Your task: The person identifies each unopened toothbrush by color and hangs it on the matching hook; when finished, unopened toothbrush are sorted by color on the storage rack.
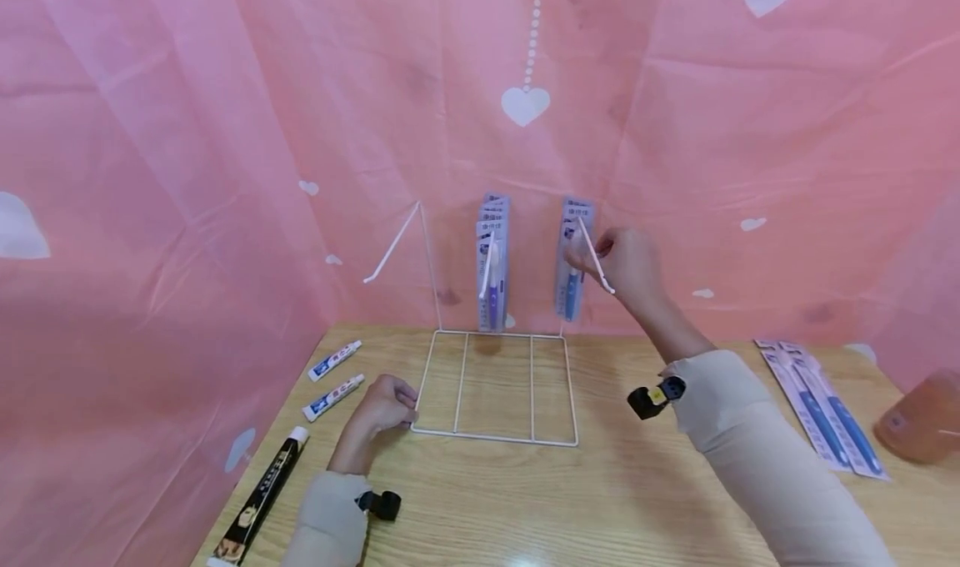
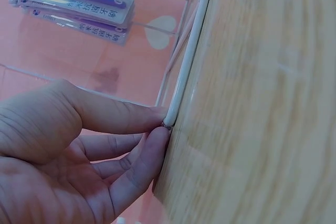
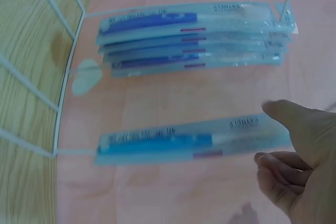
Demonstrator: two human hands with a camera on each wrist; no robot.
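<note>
A white wire display rack [image 1: 495, 439] stands on the wooden table, with three angled prongs at its top. My left hand [image 1: 384, 404] pinches the rack's front left corner between thumb and finger, seen closely in the left wrist view. On the right prong [image 1: 596, 258] hang blue packaged toothbrushes [image 1: 572, 296]. My right hand [image 1: 626, 263] is beside their upper part; in the right wrist view its thumb [image 3: 286, 111] and fingers stand apart around the packet's top end. Several purple packaged toothbrushes [image 1: 492, 292] hang in a stack on the middle prong.
Two small toothpaste tubes [image 1: 333, 396] and a long black toothpaste tube [image 1: 258, 496] lie at the left. Packaged blue toothbrushes [image 1: 821, 408] lie at the right, near a brownish translucent container [image 1: 922, 417]. A pink curtain [image 1: 525, 158] hangs behind the rack.
</note>
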